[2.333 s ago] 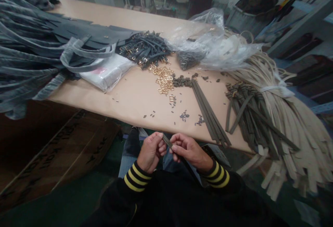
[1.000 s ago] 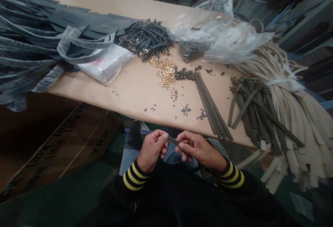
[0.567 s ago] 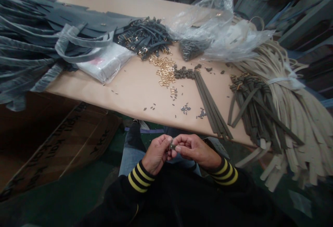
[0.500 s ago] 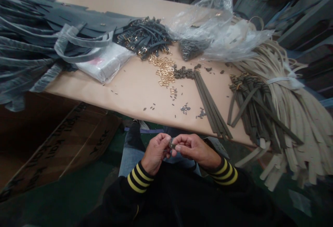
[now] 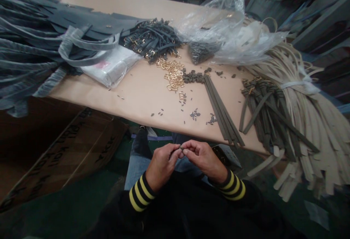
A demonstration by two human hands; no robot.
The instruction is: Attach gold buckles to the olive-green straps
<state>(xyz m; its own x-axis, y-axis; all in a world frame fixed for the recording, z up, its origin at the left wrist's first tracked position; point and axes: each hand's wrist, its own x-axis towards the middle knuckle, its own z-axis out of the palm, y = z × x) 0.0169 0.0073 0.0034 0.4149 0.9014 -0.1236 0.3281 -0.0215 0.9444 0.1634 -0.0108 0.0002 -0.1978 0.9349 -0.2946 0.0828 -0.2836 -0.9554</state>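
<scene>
In front of my lap my left hand [image 5: 162, 163] and my right hand [image 5: 205, 159] meet at the fingertips. Both are closed in a pinch on one small olive strap loop [image 5: 181, 147], mostly covered by the fingers. Beyond them on the table lie tiny dark metal clips [image 5: 195, 114], scattered and in small heaps. Farther back is a pile of gold buckles [image 5: 172, 74], with small olive loops [image 5: 193, 76] beside it. Several long olive straps [image 5: 222, 109] stretch from there to the front edge.
A bundle of buckled olive straps [image 5: 266, 107] and long beige strips [image 5: 306, 122] hang over the right edge. Dark straps with buckles [image 5: 151, 38], a wrapped packet [image 5: 111, 67] and a clear plastic bag [image 5: 240, 38] lie farther back. A cardboard box [image 5: 68, 147] stands below left.
The olive loop has turned between my fingers and shows less now. My left hand has rolled over so its back faces up, and my right wrist has shifted slightly left.
</scene>
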